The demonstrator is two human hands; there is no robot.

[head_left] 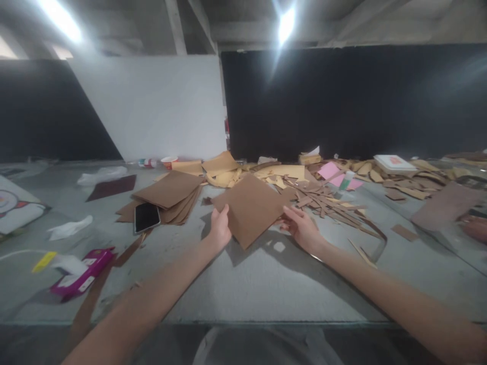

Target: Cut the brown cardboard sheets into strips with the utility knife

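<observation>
A square brown cardboard sheet is held tilted just above the grey table, one corner pointing down. My left hand grips its left edge, fingers closed round it. My right hand holds the right edge, thumb on top and fingers under the sheet. Directly left lies a stack of similar brown cardboard squares with a black phone resting on its near edge.
A heap of cardboard strips and offcuts spreads to the right, with pink paper and a white box behind. A magenta packet, a yellow tool and crumpled tissue lie at left. A paper cup stands at the back.
</observation>
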